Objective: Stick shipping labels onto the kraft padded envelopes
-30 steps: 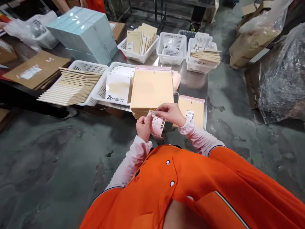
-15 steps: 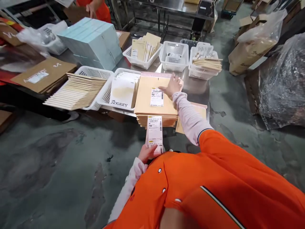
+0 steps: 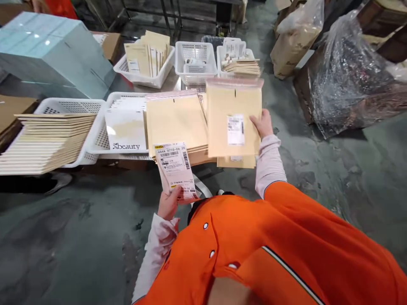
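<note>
My right hand [image 3: 263,123] grips the right edge of a yellowish padded envelope [image 3: 219,114] that carries a white shipping label [image 3: 235,129]. The thumb lies on its front; the fingers behind are hidden. Beneath it, part of another labelled envelope [image 3: 244,162] shows. To the left lies a stack of padded envelopes [image 3: 174,120] whose top one bears no label. Low in front of that stack, my left hand [image 3: 170,202] is closed on a strip of printed shipping labels [image 3: 174,167], thumb on top.
Left of the stack, a white basket [image 3: 101,142] holds cards marked "beauty", beside another basket [image 3: 47,106] of fanned envelopes. More baskets [image 3: 195,55] line the back. A light-blue wrapped block [image 3: 63,55] stands at left. Plastic-wrapped goods [image 3: 343,80] sit on the floor at right.
My right hand has lifted the labelled envelope off the stack and carried it right. My left hand has shifted slightly left and up with the labels. The view has turned rightward.
</note>
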A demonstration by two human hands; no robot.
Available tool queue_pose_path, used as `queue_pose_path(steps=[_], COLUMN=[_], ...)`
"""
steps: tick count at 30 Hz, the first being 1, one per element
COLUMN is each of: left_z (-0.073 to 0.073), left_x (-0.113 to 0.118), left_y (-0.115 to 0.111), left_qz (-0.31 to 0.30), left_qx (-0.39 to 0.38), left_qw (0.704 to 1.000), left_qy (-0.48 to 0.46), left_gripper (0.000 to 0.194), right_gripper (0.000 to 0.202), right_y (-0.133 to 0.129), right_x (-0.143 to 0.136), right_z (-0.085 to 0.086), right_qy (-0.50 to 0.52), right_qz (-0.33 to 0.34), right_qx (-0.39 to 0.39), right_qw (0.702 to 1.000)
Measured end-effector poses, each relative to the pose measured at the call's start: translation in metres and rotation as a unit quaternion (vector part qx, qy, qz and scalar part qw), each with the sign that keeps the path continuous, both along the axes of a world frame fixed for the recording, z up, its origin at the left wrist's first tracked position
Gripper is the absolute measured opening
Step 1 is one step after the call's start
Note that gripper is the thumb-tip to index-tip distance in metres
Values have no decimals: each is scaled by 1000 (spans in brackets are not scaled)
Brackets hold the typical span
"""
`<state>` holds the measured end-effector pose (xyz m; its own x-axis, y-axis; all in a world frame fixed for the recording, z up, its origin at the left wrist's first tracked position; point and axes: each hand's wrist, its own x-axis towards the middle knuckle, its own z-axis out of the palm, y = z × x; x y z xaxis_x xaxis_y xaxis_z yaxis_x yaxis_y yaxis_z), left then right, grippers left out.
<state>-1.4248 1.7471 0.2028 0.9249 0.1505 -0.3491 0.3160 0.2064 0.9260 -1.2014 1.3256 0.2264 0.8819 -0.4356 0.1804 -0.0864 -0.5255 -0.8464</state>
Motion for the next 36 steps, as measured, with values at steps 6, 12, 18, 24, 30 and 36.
queue_pose_path(steps=[6,12,18,24,30,36], left_z=[1,-6,19,35,27,12], left_x=[-7,-11,13,28,41,56], left_y=[-36,-74,-70,-67,-67,-38], left_qz=[13,-20,20,79,170,-27], left_qx=[-44,9,74,76,35,-114], left_qw=[999,999,991,985,977,993], left_qy=[13,45,-106,-132,-128,-7], left_gripper=[81,68,59,47,59,67], right_gripper=[61,79,60,39,19,16], right_y=[-22,82,172,184,200,246], right_x=[-56,-71,-155,-140,-116,6], right_z=[-49,-27,0,27,45,59], right_qy=[228,146,99,49,21,-28], right_qz=[-48,344,502,436,451,390], right_qx=[19,159,278,121,46,-80], right_qw=[972,914,813,890,891,917])
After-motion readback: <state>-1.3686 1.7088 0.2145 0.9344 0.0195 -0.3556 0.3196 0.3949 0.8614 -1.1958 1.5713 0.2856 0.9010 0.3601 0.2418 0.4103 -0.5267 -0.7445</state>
